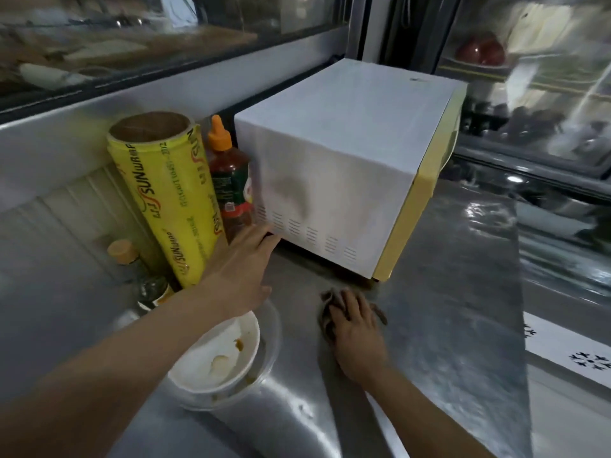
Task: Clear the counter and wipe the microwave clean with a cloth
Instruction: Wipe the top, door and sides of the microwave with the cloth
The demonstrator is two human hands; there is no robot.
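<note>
2 hands: left hand (243,269) touches the boxy white metal microwave (334,166), fingers straight; right hand (355,328) presses a crumpled brown cloth (327,312) flat on the brushed steel table (446,292).

A yellow cling-film roll (165,196) leans left of a sauce bottle (228,180); a corked bottle (139,272) stands just left of the roll's foot.

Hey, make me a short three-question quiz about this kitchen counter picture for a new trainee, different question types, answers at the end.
1. True or false: the right hand rests on the cloth on the steel counter.
2. Multiple choice: the left hand reaches toward A) the lower corner of the microwave, B) a kettle, C) a tap.
3. Fill in: the sauce bottle stands between the microwave and the yellow ____ roll.

Key: 1 true; 2 A; 3 wrap.
</note>
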